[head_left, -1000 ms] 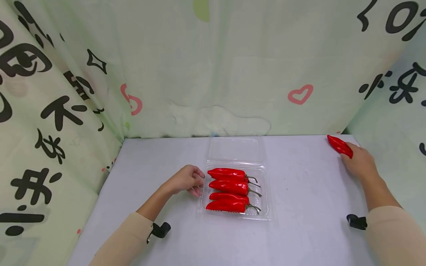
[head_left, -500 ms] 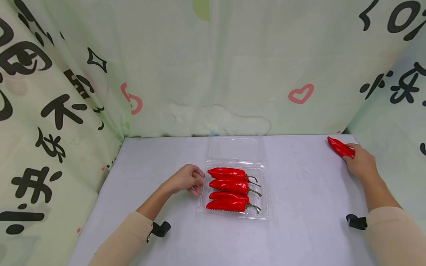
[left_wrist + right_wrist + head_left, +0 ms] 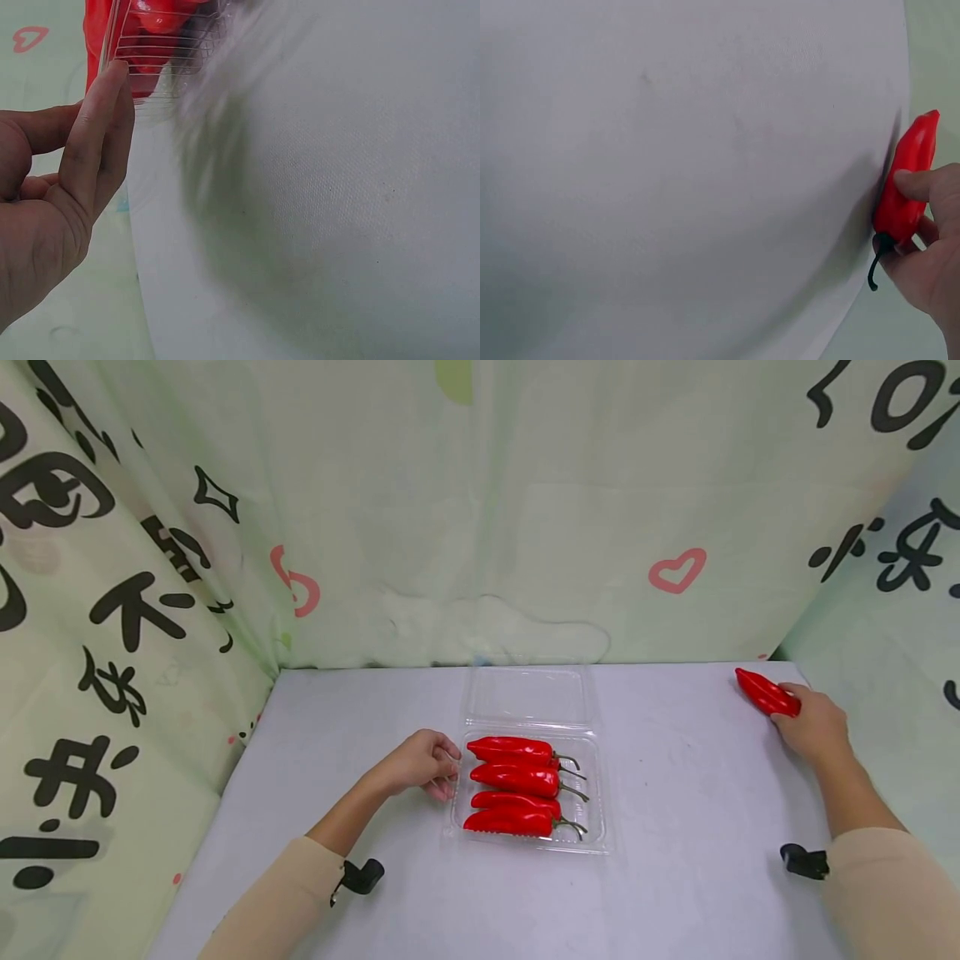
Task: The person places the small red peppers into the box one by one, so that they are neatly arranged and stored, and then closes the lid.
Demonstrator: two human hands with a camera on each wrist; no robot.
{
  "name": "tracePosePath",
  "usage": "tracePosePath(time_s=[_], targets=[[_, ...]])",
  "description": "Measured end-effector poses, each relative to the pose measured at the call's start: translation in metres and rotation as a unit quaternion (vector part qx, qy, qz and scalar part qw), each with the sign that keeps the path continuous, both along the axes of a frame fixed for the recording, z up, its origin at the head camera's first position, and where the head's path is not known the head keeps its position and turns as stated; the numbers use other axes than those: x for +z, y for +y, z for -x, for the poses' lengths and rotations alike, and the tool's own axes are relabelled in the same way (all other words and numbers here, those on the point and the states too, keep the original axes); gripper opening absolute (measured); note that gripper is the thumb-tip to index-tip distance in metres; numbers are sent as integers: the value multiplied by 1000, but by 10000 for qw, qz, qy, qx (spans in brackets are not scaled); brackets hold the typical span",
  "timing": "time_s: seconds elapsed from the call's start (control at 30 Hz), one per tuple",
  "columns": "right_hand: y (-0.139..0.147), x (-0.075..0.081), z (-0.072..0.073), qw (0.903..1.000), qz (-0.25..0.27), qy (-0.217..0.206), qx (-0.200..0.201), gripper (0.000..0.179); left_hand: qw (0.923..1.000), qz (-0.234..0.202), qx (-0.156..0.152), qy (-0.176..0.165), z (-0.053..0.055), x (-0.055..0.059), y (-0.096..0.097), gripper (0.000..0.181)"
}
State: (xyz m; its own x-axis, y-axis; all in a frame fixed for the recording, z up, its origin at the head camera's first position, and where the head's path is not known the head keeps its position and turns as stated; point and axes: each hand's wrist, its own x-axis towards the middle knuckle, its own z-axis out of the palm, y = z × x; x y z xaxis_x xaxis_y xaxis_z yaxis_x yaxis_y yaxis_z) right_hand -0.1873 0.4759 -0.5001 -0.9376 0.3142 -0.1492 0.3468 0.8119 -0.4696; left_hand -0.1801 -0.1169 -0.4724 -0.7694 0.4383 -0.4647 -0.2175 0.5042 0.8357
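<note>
My right hand [image 3: 813, 722] grips a glossy red chili pepper [image 3: 763, 692] near the table's far right corner. In the right wrist view, the thumb lies across that pepper [image 3: 910, 154], fingers go behind it and the dark green stem hangs free. Several more red peppers [image 3: 517, 781] lie side by side in a clear plastic container [image 3: 596, 810], stems to the right. My left hand [image 3: 422, 766] is at the container's left edge. In the left wrist view, straight fingertips of the left hand [image 3: 90, 157] touch the ribbed container wall [image 3: 161, 45]; the thumb's tip is hard to make out.
The container's transparent lid [image 3: 531, 697] lies folded back toward the rear curtain [image 3: 480, 527]. Printed curtains close off the back and both sides of the white table [image 3: 675, 877]. A small black device [image 3: 360, 878] juts from each wrist.
The pepper in my right hand has tilted slightly and sits a little differently in the grip. My left hand and the container have stayed in place.
</note>
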Motion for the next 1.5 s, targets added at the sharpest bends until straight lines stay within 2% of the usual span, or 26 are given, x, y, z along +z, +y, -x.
tracePosePath(time_s=[0.33,0.73,1.2,1.5], targets=[[-7,6,-5,9995,133,243,127,78,10000,32,60,-63,1,-2,-1,23],[-24,17,-9,9965,179,550,598,78,10000,10,30,-48,2,-2,0,24],[-58,31,-13,9901,69,806,1146,68,10000,0,13,-40,1,-2,-1,24],[-88,42,-16,9834,37,939,1553,69,10000,-28,-36,22,1,-2,0,25]])
